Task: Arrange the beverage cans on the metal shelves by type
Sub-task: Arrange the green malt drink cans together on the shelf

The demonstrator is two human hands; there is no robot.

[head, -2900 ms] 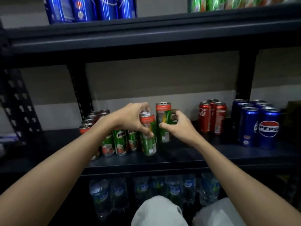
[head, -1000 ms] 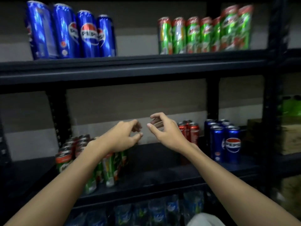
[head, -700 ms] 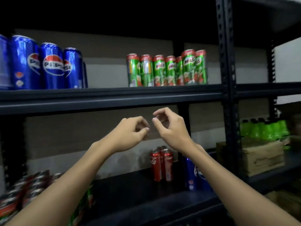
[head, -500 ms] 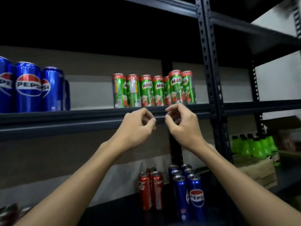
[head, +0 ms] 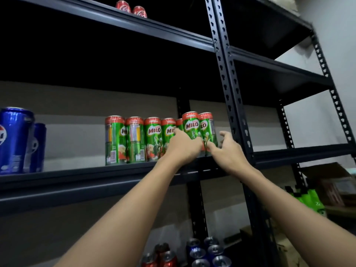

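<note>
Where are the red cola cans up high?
The two red cola cans stand on the top shelf, above and left of the green Milo cans.

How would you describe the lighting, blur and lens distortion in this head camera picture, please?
Head view: dim, with the underside of the black metal shelves nearly black; the green Milo cans are lit and readable. The left hand and right hand are slightly motion-blurred. Wide-angle distortion makes the perforated upright post lean.
</note>
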